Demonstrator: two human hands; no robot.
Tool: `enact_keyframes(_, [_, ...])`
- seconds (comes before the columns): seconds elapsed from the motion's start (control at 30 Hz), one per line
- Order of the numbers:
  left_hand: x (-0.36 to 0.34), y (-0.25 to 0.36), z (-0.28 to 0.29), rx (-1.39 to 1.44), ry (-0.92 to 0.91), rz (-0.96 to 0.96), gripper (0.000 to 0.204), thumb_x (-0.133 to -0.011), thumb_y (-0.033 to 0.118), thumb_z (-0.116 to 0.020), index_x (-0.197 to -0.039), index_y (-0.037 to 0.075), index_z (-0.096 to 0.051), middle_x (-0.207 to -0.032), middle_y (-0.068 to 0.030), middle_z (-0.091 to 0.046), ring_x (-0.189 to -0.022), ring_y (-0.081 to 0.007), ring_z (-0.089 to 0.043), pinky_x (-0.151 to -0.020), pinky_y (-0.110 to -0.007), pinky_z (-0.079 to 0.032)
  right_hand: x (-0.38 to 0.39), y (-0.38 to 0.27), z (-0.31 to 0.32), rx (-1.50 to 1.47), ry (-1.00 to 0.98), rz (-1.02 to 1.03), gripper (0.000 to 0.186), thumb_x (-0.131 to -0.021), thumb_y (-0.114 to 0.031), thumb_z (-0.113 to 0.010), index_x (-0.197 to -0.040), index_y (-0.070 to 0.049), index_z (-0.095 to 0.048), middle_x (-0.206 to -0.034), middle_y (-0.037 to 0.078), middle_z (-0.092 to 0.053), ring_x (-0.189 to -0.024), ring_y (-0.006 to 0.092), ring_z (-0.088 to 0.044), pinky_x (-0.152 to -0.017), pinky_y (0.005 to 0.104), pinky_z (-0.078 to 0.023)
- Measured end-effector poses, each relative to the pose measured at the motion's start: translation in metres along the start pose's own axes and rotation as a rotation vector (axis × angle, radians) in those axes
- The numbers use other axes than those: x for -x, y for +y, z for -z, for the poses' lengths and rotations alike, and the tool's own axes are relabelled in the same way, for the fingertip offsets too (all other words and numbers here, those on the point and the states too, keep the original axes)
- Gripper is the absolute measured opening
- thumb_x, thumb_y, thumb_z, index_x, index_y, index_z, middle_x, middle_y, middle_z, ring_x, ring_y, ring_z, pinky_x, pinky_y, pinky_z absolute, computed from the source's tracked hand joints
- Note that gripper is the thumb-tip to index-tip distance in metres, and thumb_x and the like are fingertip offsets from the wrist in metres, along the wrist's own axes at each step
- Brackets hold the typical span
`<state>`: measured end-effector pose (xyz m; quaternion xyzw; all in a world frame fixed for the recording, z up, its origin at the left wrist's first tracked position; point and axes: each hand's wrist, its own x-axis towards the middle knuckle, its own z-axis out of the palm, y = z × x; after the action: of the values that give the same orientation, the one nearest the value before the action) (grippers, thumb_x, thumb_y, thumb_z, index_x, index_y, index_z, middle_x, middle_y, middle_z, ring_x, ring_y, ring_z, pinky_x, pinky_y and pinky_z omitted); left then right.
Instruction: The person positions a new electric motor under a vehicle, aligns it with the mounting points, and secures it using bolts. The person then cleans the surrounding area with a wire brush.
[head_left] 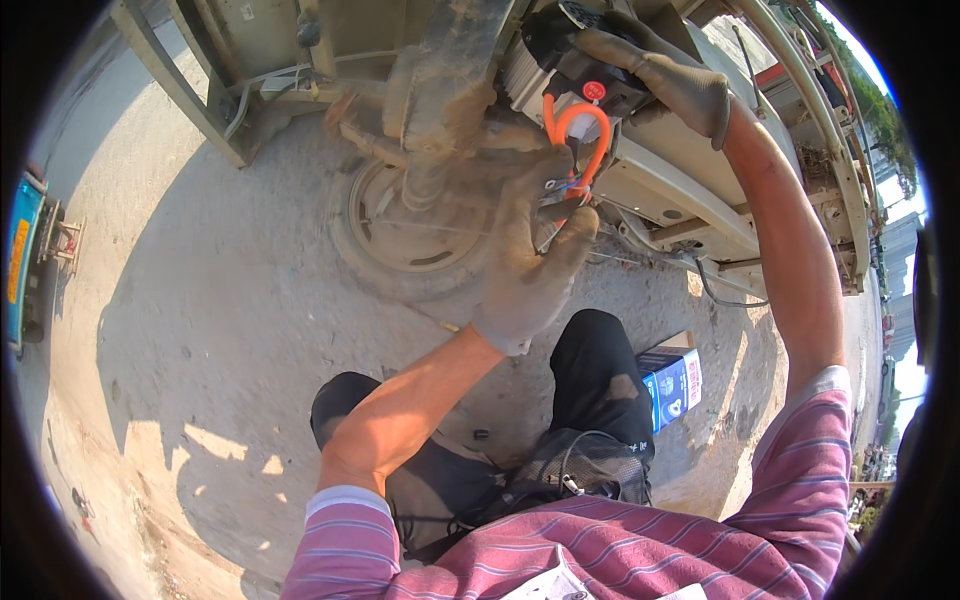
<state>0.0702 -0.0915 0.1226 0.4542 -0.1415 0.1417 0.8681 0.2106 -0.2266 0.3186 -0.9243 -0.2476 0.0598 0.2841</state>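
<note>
Up near the vehicle frame is a motor-like unit (528, 82) with a silver finned body, black covers and a round red sticker. My gloved right hand (672, 82) reaches over its black top from the right, fingers curled on it. An orange cable (604, 140) loops down from the unit. Below that loop my gloved left hand (535, 255) pinches the cable's lower end, where thin coloured wires show. Something dark and narrow lies between the left thumb and fingers; its kind is unclear.
A dusty wheel (365, 215) lies beneath the vehicle frame, left of my left hand. The beige metal frame (690, 190) runs along the right. A blue and white box (672, 385) is on the ground by my knee. Another blue vehicle (30, 260) stands far left.
</note>
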Motion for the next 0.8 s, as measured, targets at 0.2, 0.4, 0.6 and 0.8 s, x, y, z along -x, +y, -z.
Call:
enact_keyframes(0.2, [0.001, 0.000, 0.001, 0.063, -0.020, -0.059, 0.059, -0.102, 0.001, -0.069, -0.157, 0.001, -0.046, -0.149, -0.0131, -0.053, -0.125, -0.0196, -0.063, -0.105, -0.038, -0.057, -0.007, -0.013, 0.005, 0.025, 0.010, -0.128, 0.103, -0.093, -0.074, -0.073, -0.166, -0.009, -0.039, -0.145, 0.009, -0.063, -0.115, 0.0152, -0.066, -0.087, 0.0310, -0.060])
enact_keyframes(0.4, [-0.011, 0.002, 0.021, 0.074, 0.072, -0.017, 0.039, -0.110, 0.015, -0.064, -0.145, 0.000, -0.058, -0.124, -0.0136, -0.072, -0.107, -0.0219, -0.073, -0.100, -0.039, -0.059, -0.006, 0.003, 0.007, -0.194, -0.095, -0.124, 0.090, -0.091, -0.074, -0.075, -0.157, -0.018, -0.051, -0.135, 0.004, -0.070, -0.118, 0.0155, -0.067, -0.085, 0.0359, -0.062])
enact_keyframes(0.6, [-0.026, 0.010, 0.053, -0.095, 0.242, -0.022, 0.029, -0.111, 0.017, -0.061, -0.133, -0.002, -0.063, -0.126, -0.0162, -0.072, -0.110, -0.0270, -0.074, -0.099, -0.046, -0.063, -0.001, 0.006, 0.005, -0.191, -0.038, -0.160, 0.107, -0.085, -0.080, -0.074, -0.159, -0.009, -0.047, -0.140, 0.011, -0.069, -0.118, 0.0215, -0.070, -0.086, 0.0393, -0.062])
enact_keyframes(0.8, [-0.034, 0.024, 0.062, -0.159, 0.237, -0.042, 0.025, -0.111, 0.020, -0.063, -0.122, -0.002, -0.069, -0.117, -0.0088, -0.072, -0.108, -0.0185, -0.067, -0.097, -0.038, -0.055, 0.014, 0.008, 0.013, -0.240, -0.051, -0.123, 0.109, -0.083, -0.082, -0.071, -0.155, -0.002, -0.052, -0.136, 0.014, -0.070, -0.113, 0.0254, -0.073, -0.083, 0.0402, -0.062])
